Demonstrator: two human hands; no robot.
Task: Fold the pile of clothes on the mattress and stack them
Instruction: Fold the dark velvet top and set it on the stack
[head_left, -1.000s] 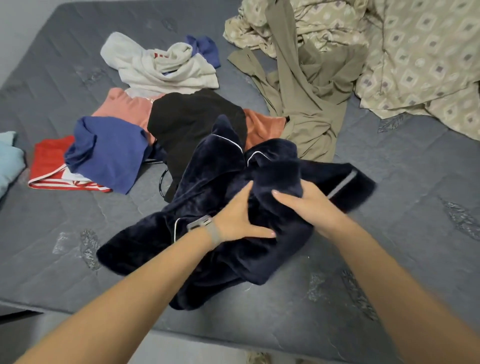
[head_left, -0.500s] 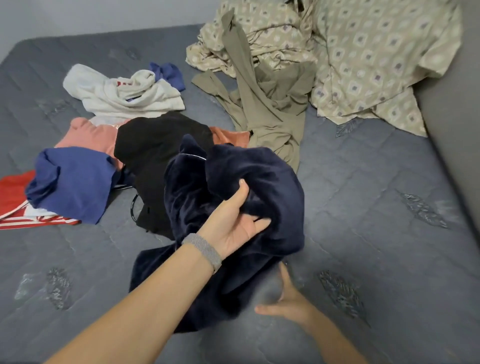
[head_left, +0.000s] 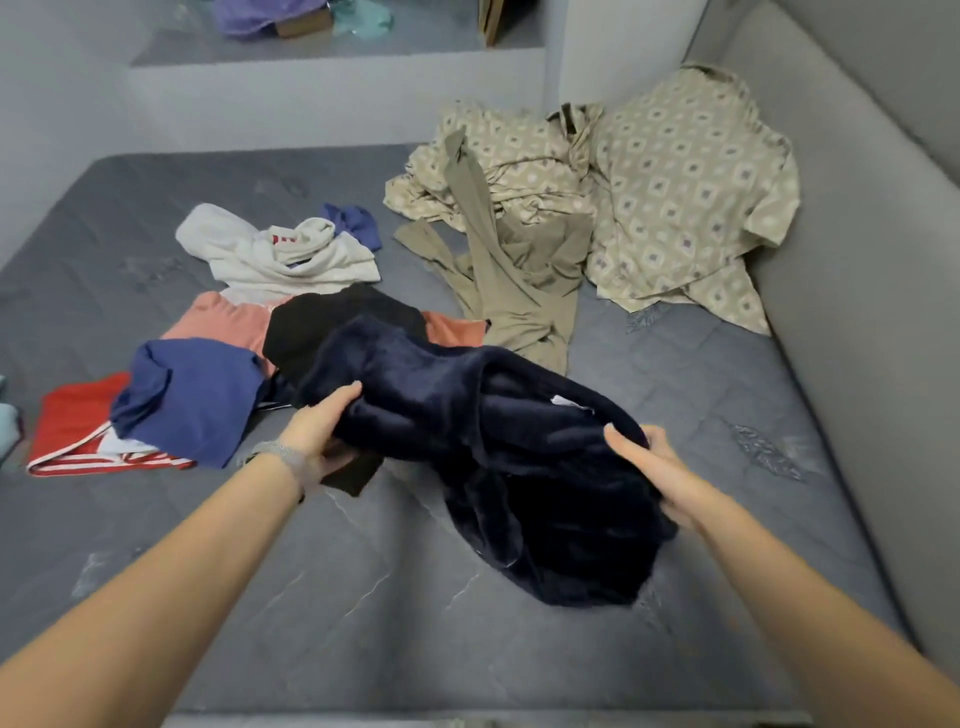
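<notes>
A dark navy fleece garment (head_left: 498, 457) hangs bunched between both hands above the grey mattress (head_left: 363, 597). My left hand (head_left: 319, 434) grips its left end, thumb on top. My right hand (head_left: 654, 467) holds its right side, fingers curled round the cloth. Behind it lies the loose pile: a black garment (head_left: 322, 327), a blue one (head_left: 192, 400), a red striped one (head_left: 78, 426), a pink one (head_left: 223, 322), a white one (head_left: 280, 254) and an olive one (head_left: 524, 280).
Patterned beige fabric (head_left: 675, 192) is heaped at the back right against a grey padded wall (head_left: 857, 312). A grey ledge (head_left: 311, 57) behind the mattress carries a purple item. A light blue cloth (head_left: 6, 421) shows at the far left edge.
The navy garment has been lifted and swung to the right. My right hand came up from the mattress and took its right side. The view tilted up, showing the ledge.
</notes>
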